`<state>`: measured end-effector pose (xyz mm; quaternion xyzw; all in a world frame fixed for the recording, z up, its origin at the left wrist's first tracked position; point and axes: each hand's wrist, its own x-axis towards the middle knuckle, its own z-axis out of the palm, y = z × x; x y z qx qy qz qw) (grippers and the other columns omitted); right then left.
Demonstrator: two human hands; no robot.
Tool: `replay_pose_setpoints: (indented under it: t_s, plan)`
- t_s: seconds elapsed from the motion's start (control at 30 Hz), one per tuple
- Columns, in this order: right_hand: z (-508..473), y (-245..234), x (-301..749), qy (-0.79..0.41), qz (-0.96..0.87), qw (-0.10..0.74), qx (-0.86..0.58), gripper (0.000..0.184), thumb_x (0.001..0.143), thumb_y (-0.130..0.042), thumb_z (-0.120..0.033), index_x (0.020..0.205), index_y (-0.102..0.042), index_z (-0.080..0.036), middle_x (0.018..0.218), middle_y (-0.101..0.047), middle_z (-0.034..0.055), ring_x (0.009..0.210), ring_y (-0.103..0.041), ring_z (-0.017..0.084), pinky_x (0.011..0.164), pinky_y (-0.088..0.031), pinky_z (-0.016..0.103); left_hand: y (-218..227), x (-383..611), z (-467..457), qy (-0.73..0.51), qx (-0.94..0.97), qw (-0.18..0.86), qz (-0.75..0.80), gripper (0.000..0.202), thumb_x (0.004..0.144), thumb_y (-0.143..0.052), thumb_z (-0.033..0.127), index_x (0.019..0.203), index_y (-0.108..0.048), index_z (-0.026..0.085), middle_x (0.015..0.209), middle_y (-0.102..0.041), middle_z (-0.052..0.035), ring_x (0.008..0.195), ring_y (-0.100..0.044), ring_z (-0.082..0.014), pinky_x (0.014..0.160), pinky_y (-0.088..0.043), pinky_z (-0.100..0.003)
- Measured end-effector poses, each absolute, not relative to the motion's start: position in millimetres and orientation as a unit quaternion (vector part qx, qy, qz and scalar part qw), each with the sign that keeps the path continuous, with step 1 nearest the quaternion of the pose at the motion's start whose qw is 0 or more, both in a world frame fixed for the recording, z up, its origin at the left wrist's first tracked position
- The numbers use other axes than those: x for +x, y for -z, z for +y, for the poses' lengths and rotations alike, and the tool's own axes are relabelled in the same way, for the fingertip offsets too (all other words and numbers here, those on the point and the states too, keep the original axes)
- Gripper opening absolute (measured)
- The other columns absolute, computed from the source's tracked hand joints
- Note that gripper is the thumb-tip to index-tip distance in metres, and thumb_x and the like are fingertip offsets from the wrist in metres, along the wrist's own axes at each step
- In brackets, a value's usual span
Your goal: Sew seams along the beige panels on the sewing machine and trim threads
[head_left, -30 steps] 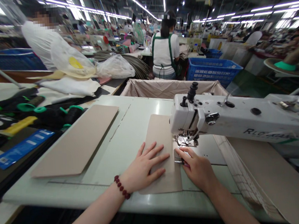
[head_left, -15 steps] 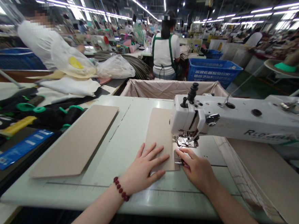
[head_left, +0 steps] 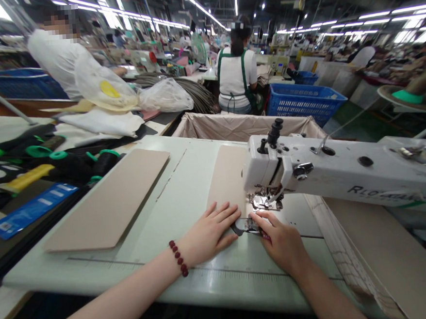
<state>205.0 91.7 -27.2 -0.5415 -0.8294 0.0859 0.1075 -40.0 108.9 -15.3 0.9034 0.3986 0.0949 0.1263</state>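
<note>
A beige panel (head_left: 226, 175) lies on the pale green sewing table (head_left: 172, 196), its right edge at the presser foot (head_left: 265, 202) of the white sewing machine (head_left: 345, 169). My left hand (head_left: 207, 235) rests flat over the panel's near end, fingers stretched out. Close in front of the presser foot is my right hand (head_left: 282, 239), with curled fingers around what look like small thread snips (head_left: 263, 234), mostly hidden in the palm. Between my hands a shiny metal plate (head_left: 246, 224) shows in the table top.
Another beige panel (head_left: 110, 200) lies at the left. More panels (head_left: 387, 244) are stacked at the right. A cloth-lined bin (head_left: 232, 124) stands behind the table. Thread spools (head_left: 106, 163) and a blue packet (head_left: 32, 211) lie far left. Two people work beyond.
The panel by the machine has slid away from me, baring the metal plate. My left hand's fingers have come closer together near the panel's end. My right hand has stayed in place.
</note>
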Motion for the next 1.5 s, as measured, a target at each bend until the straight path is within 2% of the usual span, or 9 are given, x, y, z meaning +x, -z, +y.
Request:
replay_pose_setpoints:
  t_s: [0.2,0.43,0.6,0.97,1.5]
  plan:
    - [90.8,27.9,206.2,-0.092,-0.832,0.122,-0.533,0.057,0.085,-0.05,-0.012,0.138,-0.044,-0.033,0.139,-0.047,-0.0035,0.109,-0.057,0.019,0.089,-0.05,0.031,23.1,-38.9,125.9,-0.099,0.9,0.12,0.406,0.057,0.099,-0.036,0.05,0.15,-0.023,0.028,0.153,-0.026,-0.0006,0.141,-0.022,-0.0215,0.116,-0.016,-0.041]
    - [91.8,30.0,205.9,-0.093,-0.833,0.13,-0.53,0.056,0.084,-0.05,-0.011,0.136,-0.046,-0.031,0.139,-0.047,-0.0015,0.11,-0.057,0.018,0.088,-0.05,0.031,26.6,-36.4,133.1,-0.116,0.894,0.099,0.421,0.06,0.1,-0.034,0.051,0.152,-0.017,0.027,0.155,-0.02,0.0005,0.143,-0.015,-0.0214,0.117,-0.009,-0.042]
    - [91.7,29.3,206.4,-0.095,-0.832,0.131,-0.531,0.057,0.084,-0.049,-0.01,0.136,-0.045,-0.032,0.139,-0.047,-0.0026,0.112,-0.056,0.019,0.087,-0.05,0.033,26.0,-36.4,130.0,-0.11,0.898,0.081,0.418,0.06,0.1,-0.033,0.05,0.152,-0.014,0.028,0.154,-0.021,0.0016,0.143,-0.013,-0.0206,0.118,-0.003,-0.044]
    - [92.6,28.8,206.0,-0.106,-0.831,0.139,-0.529,0.055,0.084,-0.049,-0.011,0.135,-0.046,-0.031,0.138,-0.047,-0.0022,0.112,-0.056,0.019,0.089,-0.05,0.033,28.0,-35.9,131.5,-0.105,0.898,0.07,0.421,0.061,0.1,-0.033,0.051,0.152,-0.013,0.027,0.155,-0.02,0.0016,0.143,-0.014,-0.0211,0.117,-0.004,-0.043]
    - [92.5,32.2,206.7,-0.086,-0.831,0.122,-0.536,0.055,0.085,-0.05,-0.014,0.136,-0.044,-0.035,0.138,-0.046,-0.005,0.105,-0.059,0.02,0.081,-0.052,0.034,25.5,-35.9,131.5,-0.122,0.895,0.096,0.419,0.056,0.099,-0.04,0.045,0.15,-0.023,0.03,0.152,-0.027,0.0023,0.141,-0.021,-0.0198,0.117,-0.007,-0.042]
